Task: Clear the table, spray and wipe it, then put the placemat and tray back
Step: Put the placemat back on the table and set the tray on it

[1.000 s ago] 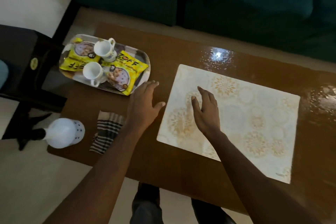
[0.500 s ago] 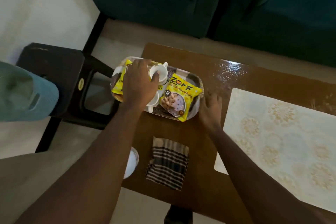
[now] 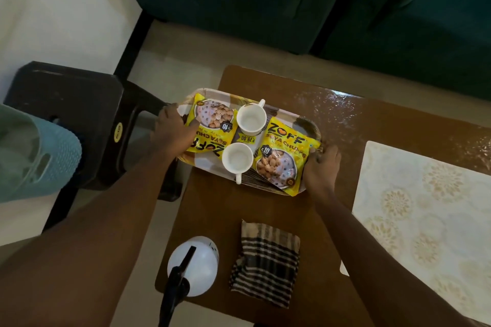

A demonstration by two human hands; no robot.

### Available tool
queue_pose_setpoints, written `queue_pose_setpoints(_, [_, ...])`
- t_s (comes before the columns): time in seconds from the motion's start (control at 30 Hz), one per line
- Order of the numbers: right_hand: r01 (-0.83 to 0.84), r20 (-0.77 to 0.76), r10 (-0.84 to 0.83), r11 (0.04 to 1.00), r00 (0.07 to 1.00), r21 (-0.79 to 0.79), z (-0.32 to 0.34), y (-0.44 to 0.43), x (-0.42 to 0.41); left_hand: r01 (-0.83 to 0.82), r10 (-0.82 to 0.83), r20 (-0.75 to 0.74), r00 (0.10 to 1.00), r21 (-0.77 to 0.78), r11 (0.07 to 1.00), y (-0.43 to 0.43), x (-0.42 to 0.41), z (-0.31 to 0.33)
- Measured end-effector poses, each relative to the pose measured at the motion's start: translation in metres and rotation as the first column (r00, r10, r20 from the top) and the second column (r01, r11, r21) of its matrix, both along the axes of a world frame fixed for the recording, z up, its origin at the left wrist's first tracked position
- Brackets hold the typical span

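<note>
Left grip (image 3: 170, 133) and right grip (image 3: 321, 167) each clasp an end of the tray (image 3: 308, 125); with the placemat (image 3: 425, 207) down, I'd say it's going back: carry level, cups (image 3: 251, 119) loose

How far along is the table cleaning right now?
Nothing looks finished. In hand: the left hand and right hand grip the ends of the loaded tray at a corner of the table. Left: the placemat lies on the table; the spray bottle and striped cloth sit at its near edge, so spraying, wiping and resetting remain.
</note>
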State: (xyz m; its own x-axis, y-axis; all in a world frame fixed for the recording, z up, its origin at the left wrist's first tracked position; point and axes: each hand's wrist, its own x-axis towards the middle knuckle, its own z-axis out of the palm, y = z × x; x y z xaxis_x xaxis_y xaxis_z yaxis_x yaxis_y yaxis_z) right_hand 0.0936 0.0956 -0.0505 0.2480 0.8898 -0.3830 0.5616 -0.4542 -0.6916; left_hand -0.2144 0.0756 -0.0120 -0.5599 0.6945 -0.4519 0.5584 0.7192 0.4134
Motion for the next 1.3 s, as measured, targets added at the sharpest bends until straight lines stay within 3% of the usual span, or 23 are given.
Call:
queue_pose_setpoints(0.13, [0.012,0.013,-0.012,1.000,1.000,0.006,-0.003,0.001,-0.001,-0.124,0.125,0.167,0.978,-0.016,0.992,0.004,-0.006,-0.008])
queue_pose_setpoints(0.37, [0.099,0.051,-0.101,0.994,0.994,0.041,-0.007,-0.002,0.018,-0.058,0.064,0.113,0.992,-0.057,0.997,-0.002,0.018,-0.010])
queue_pose_setpoints(0.6, [0.167,0.011,-0.169,0.978,0.985,0.125,0.008,-0.009,0.080,0.008,0.003,0.174,0.985,-0.062,0.998,0.001,0.071,0.013])
queue_pose_setpoints(0.77, [0.262,-0.036,-0.259,0.955,0.965,0.141,0.011,-0.011,0.157,0.035,-0.026,0.208,0.978,-0.041,0.999,0.007,0.137,0.021])
queue_pose_setpoints(1.07, [0.277,0.067,-0.289,0.949,0.955,0.148,0.018,-0.032,0.339,0.085,-0.069,0.258,0.964,-0.051,0.995,-0.013,0.324,0.018])
queue_pose_setpoints(1.3, [0.284,0.085,-0.298,0.948,0.951,0.142,0.014,-0.044,0.431,0.121,-0.111,0.228,0.967,-0.031,0.992,-0.022,0.421,0.007])
